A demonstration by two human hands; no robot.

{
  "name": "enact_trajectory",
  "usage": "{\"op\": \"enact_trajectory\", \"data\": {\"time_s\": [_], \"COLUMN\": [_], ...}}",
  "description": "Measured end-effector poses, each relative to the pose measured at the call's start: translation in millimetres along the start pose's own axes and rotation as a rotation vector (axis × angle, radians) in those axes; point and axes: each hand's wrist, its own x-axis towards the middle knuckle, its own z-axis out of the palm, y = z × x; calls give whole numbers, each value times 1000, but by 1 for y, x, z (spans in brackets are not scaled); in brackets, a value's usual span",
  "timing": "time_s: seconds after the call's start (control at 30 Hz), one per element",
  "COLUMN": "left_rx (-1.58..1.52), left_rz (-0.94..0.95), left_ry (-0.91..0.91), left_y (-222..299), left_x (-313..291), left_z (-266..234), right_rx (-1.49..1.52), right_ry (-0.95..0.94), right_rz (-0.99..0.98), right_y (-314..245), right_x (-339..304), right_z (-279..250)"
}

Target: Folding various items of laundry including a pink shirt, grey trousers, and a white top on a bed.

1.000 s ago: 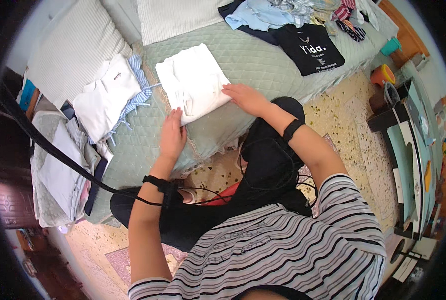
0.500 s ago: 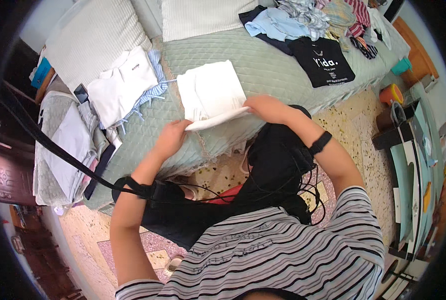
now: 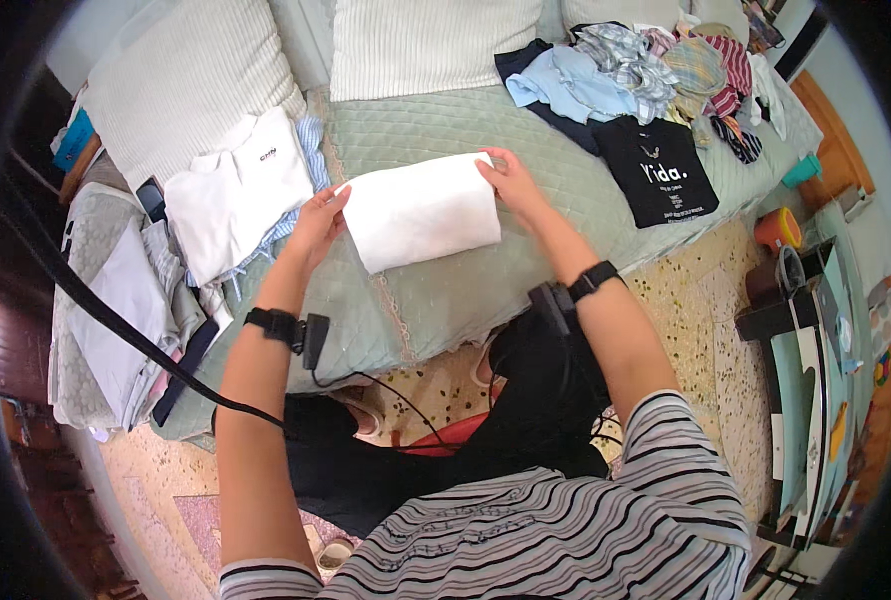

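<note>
A white garment (image 3: pixel 424 212), folded into a smooth rectangle, lies on the green quilted sofa cover (image 3: pixel 416 130) in front of me. My left hand (image 3: pixel 323 217) pinches its far left corner between thumb and fingers. At the far right corner, my right hand (image 3: pixel 509 178) grips the fabric with the thumb on the near side. The layers beneath the top face are hidden. Left of it, a folded white shirt (image 3: pixel 231 200) with small dark lettering rests on a blue striped garment (image 3: pixel 311 150).
A folded black T-shirt (image 3: pixel 661 175) lies to the right, near a heap of mixed clothes (image 3: pixel 636 75). Grey folded garments (image 3: pixel 131 320) sit at the far left. White ribbed cushions (image 3: pixel 421 45) line the back. A black cable (image 3: pixel 146 345) crosses on the left.
The near edge of the white garment has been folded over away from me, making a shorter rectangle. Both hands have moved from its near edge to its far corners.
</note>
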Motion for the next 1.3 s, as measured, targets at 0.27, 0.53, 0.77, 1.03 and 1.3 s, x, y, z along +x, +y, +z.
{"op": "enact_trajectory", "data": {"time_s": [0.27,0.53,0.77,1.03,1.3], "left_rx": [96,840,1323,1117,953], "left_rz": [-99,278,151,-84,-108], "left_ry": [55,421,576,375,344], "left_y": [-62,-71,-71,-67,-75], "left_x": [22,8,-3,-8,8], "left_z": [-12,10,34,28,25], "right_rx": [-246,-630,-486,-62,-47], "right_ry": [217,455,316,197,184], "right_rz": [40,-69,23,178,183], "right_y": [66,72,61,56,65], "right_x": [12,7,-2,-1,-1], "right_z": [9,21,37,55,46]}}
